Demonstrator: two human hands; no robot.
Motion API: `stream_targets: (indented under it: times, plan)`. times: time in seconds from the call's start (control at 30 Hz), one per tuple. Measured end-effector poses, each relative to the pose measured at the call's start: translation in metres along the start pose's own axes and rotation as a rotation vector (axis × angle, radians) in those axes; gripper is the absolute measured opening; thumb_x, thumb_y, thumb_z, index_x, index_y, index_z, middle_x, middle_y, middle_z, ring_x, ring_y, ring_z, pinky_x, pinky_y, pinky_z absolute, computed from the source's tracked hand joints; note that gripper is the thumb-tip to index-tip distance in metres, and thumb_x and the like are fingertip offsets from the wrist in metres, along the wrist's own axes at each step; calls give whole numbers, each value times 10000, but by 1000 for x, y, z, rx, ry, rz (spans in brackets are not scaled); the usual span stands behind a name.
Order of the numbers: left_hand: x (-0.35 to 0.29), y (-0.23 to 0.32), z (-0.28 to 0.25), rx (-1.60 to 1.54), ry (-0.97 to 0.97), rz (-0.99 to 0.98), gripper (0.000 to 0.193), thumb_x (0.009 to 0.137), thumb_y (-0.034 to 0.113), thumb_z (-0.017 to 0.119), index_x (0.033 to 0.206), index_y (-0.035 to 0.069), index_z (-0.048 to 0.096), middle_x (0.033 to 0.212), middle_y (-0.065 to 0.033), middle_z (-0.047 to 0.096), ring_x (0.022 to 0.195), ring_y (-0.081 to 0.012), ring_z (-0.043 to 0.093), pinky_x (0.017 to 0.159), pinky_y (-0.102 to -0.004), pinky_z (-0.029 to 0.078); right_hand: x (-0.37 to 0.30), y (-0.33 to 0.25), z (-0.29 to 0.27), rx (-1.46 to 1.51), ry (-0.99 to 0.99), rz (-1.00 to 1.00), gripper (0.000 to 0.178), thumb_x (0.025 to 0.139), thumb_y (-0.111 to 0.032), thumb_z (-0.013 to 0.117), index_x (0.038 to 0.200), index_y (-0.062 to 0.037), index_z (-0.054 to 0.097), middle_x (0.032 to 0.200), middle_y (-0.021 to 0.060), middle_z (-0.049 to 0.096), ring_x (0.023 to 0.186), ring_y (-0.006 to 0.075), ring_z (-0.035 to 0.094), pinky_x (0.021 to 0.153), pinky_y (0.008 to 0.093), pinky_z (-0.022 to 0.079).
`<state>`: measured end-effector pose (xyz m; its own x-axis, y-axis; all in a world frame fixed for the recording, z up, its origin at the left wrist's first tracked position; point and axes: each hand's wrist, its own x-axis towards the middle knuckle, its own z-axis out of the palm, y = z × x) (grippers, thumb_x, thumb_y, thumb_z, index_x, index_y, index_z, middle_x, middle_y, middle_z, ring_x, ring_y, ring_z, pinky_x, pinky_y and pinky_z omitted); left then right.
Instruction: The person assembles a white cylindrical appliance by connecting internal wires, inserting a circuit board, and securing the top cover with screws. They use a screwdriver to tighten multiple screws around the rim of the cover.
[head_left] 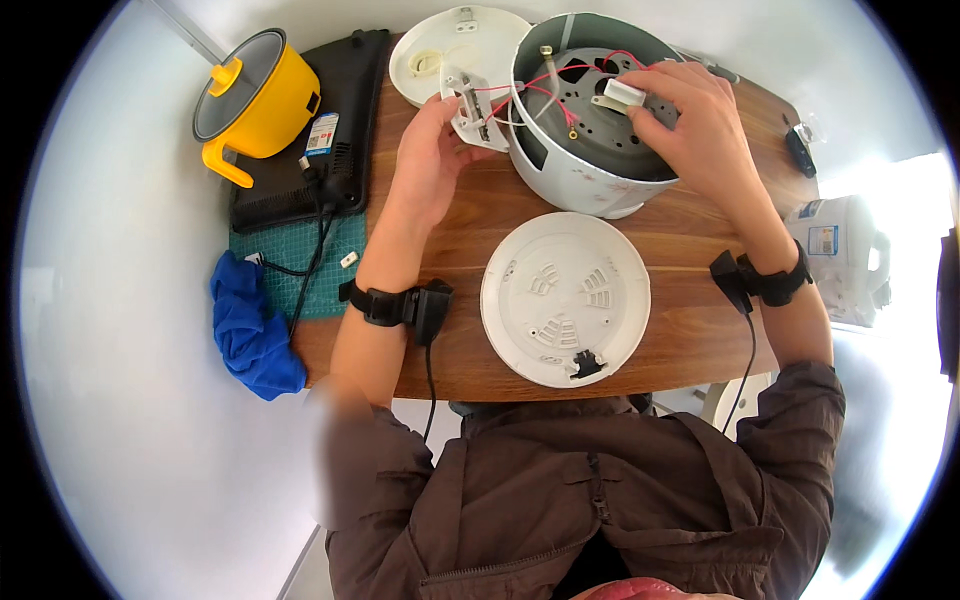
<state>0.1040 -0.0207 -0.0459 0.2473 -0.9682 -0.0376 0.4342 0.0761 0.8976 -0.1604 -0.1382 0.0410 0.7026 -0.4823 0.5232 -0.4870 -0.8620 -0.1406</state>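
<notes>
A white rice-cooker-like body (585, 190) stands on the table with its open side up, showing a grey metal interior (590, 120) and loose red and white wires (548, 78). My left hand (425, 160) grips a white plastic panel (490, 135) at the left of the body; wires run from the panel into it. Over the interior, my right hand (700, 125) pinches a small white rectangular block (625, 92) with a metal tab beside it. Nearer to me lies a round white vented base cover (560, 300) with a black fitting at its front.
A round white lid (405, 65) lies behind the panel. At the left a yellow pot (270, 110) sits on a black flat device (345, 165), near a green mat (340, 240) and blue cloth (250, 330). A white container (835, 240) stands at the right.
</notes>
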Motion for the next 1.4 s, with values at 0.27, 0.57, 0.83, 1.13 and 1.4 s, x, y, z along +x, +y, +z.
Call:
stream_targets:
  times: [0.27, 0.57, 0.83, 1.13, 1.4]
  plan:
    - [2, -9, -9, -209, -57, 29, 563, 1032, 344, 452, 1512, 49, 441, 1415, -139, 621, 1259, -248, 617, 1087, -444, 485, 4, 0, 4, 119, -81, 88, 268, 880, -194, 694, 1108, -72, 760, 993, 77, 744, 876, 258, 656, 921, 393, 440]
    - [2, -17, -8, -382, -167, 105, 633, 1015, 301, 439, 1586, 46, 341, 1479, -219, 555, 1368, -336, 549, 1143, -460, 448, 5, -1, 6, 186, -98, 106, 286, 857, -182, 733, 1112, -57, 764, 996, 117, 759, 815, 275, 690, 820, 385, 534]
    - [1, -23, -7, -389, -186, 136, 684, 998, 319, 455, 1608, 53, 299, 1510, -228, 521, 1384, -355, 530, 1163, -471, 425, 2, -3, 7, 235, -104, 155, 295, 861, -185, 762, 1133, -70, 760, 1061, 92, 761, 883, 260, 701, 843, 375, 550]
    - [3, -26, -8, -428, -203, 151, 698, 988, 330, 458, 1608, 52, 298, 1515, -238, 512, 1393, -368, 517, 1174, -474, 411, 1, -9, 7, 214, -82, 179, 297, 861, -182, 771, 1150, -114, 759, 1028, 63, 752, 913, 226, 682, 838, 356, 543]
    - [5, -27, -10, -424, -213, 145, 700, 980, 323, 463, 1604, 46, 307, 1513, -253, 509, 1390, -381, 519, 1177, -476, 406, -2, -4, 9, 205, -79, 198, 315, 849, -191, 787, 1161, -153, 766, 988, 59, 752, 878, 204, 680, 834, 341, 545]
